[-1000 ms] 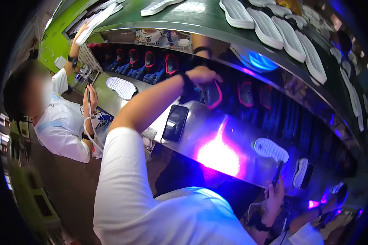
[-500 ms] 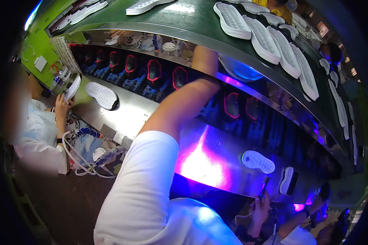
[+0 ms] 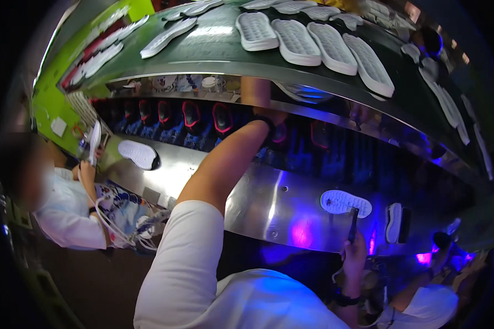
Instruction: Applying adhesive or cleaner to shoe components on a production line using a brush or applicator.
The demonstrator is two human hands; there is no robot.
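My left arm reaches forward to the long metal rail, a dark band round its wrist. My left hand point(image 3: 277, 117) is at the dark slot under the rail, its fingers lost in shadow. Lower right, my right hand point(image 3: 354, 251) is closed round the handle of a dark, slim brush point(image 3: 353, 227). The brush's tip rests against a white shoe sole point(image 3: 335, 200) lying flat on the metal bench, with a small dark mark at its left end. Further right, another white sole point(image 3: 393, 222) stands beside a dark oblong piece point(image 3: 404, 223).
Beyond the rail, a green belt point(image 3: 203, 46) carries several white soles point(image 3: 296, 43). Dark ovals with red rims point(image 3: 223, 117) line the slot. At left, a co-worker point(image 3: 74, 205) holds a sole near another sole point(image 3: 139, 154) on the bench point(image 3: 252, 205). Another person's white sleeve point(image 3: 428, 307) is lower right.
The whole view has shifted. My left wrist, hidden before, now shows below the rail. My right hand's brush has moved up onto the sole. The belt soles appear further left.
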